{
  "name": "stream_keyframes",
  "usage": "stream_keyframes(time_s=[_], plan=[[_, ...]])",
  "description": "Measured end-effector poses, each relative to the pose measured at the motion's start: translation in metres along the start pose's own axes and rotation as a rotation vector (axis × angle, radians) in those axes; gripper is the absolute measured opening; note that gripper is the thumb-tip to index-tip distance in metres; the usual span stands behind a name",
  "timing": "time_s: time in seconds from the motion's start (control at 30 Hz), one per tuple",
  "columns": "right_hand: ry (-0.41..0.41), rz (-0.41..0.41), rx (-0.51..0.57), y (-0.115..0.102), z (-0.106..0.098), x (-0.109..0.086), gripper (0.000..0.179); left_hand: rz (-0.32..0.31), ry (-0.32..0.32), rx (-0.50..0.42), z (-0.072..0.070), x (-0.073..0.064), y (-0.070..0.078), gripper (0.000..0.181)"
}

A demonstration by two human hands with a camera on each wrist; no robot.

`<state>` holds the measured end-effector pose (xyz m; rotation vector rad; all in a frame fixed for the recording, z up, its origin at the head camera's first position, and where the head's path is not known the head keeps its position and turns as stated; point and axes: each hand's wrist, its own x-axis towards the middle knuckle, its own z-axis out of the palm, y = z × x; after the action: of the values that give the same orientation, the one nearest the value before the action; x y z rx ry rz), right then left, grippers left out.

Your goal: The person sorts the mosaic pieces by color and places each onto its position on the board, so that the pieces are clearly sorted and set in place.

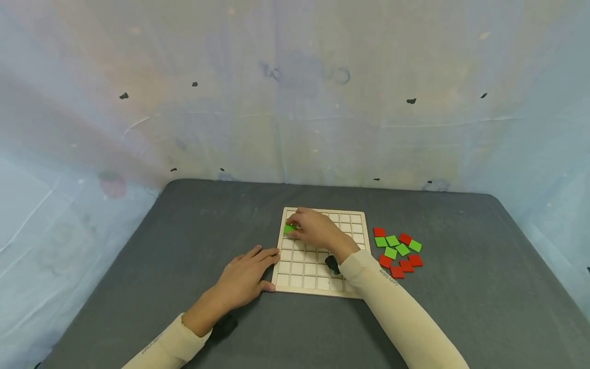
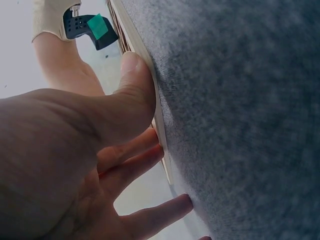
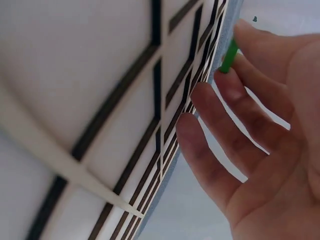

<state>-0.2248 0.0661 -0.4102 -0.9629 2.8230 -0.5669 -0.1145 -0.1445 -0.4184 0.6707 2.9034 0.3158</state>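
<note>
A pale wooden grid board (image 1: 297, 268) with square cells lies flat on the dark table. Over its upper left part, my right hand (image 1: 315, 229) pinches a green square tile (image 1: 289, 228) between thumb and fingers. The right wrist view shows that tile (image 3: 229, 56) edge-on, with the other fingers spread near the board's surface. At the board's left edge rests my left hand (image 1: 244, 277), its fingers extended. Seen from the left wrist, the thumb (image 2: 135, 75) presses along the board's side (image 2: 159, 117). My right hand and forearm hide part of the grid.
Right of the board lie several loose tiles, among them a red tile (image 1: 397, 272) and a green tile (image 1: 415, 246). The grey table (image 1: 221, 215) meets a pale hanging sheet (image 1: 295, 128) at the back. Black wrist devices, like the right one (image 1: 332, 264), sit under the wrists.
</note>
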Motion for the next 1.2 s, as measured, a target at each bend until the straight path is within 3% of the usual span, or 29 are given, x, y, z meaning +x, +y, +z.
stream_keyframes(time_s=[0.37, 0.63, 0.93, 1.2], plan=[[-0.026, -0.03, -0.073, -0.0044, 0.0082, 0.0045, 0.034, -0.011, -0.01, -0.005, 0.0017, -0.0048, -0.003, 0.071], [-0.039, -0.002, -0.138, -0.0037, 0.006, 0.0052, 0.032, 0.022, 0.014, -0.002, 0.0019, -0.0005, -0.0013, 0.071], [-0.057, -0.008, -0.117, -0.0019, 0.0018, 0.0025, 0.035, 0.018, -0.002, 0.021, 0.0019, 0.0013, 0.0027, 0.071], [-0.068, 0.001, -0.073, -0.0018, 0.0014, 0.0033, 0.032, -0.007, 0.025, 0.017, 0.0067, -0.0004, 0.0025, 0.069]])
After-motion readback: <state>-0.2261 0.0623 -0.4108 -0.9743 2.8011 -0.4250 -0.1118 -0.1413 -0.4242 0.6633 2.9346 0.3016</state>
